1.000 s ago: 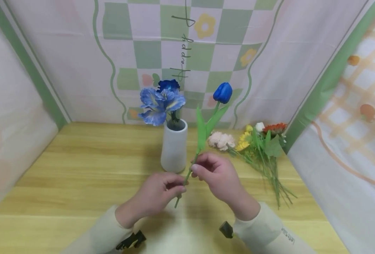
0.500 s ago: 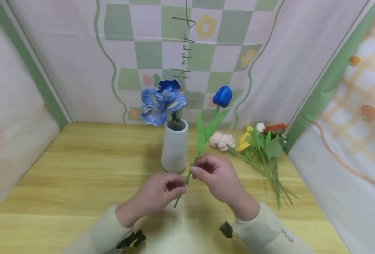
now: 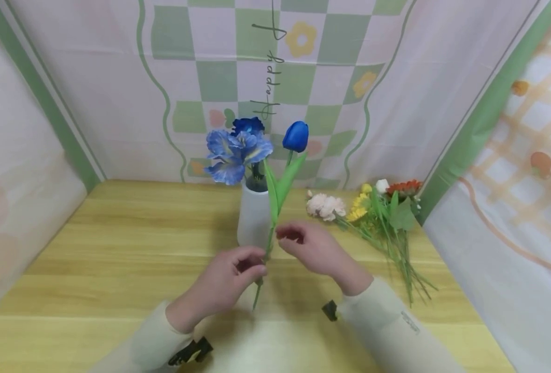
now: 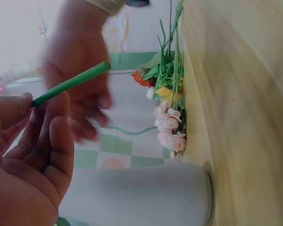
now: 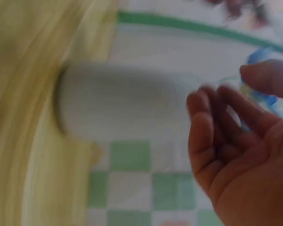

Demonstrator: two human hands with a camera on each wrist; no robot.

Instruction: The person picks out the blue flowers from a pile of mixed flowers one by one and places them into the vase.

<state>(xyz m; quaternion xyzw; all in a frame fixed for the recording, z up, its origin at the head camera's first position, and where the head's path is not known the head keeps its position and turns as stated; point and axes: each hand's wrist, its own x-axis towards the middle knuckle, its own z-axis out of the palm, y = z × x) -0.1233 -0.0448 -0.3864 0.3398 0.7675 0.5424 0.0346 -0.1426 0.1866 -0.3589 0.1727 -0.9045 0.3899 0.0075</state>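
The left hand pinches the lower stem of a blue tulip between thumb and fingers; the left wrist view shows the bare green stem end poking out past the thumb. The right hand holds nothing: its fingers curve loosely just beside the stem, and the right wrist view shows a gap between thumb and fingertips.

The tulip rises upright from the left hand with a slight lean to the right. Its two leaves spread above the fingers of both hands, with the flower head on top. It looks artificial and should weigh very little. The stem is probably stiff plastic, thin and smooth enough to roll in a fingertip pinch, since the head sits far above the grip. The petals and leaves look soft and likely to crease or bend. The best hold seems to be the bare stem below the leaves, with the other hand steadying it just under them.

Ahead of the left hand, behind the tulip, a white vase stands upright, holding a light blue flower and a dark blue one. Farther out, ahead and to the right of the right hand, pale pink flowers and a mixed bunch of stems lie on the wooden table.
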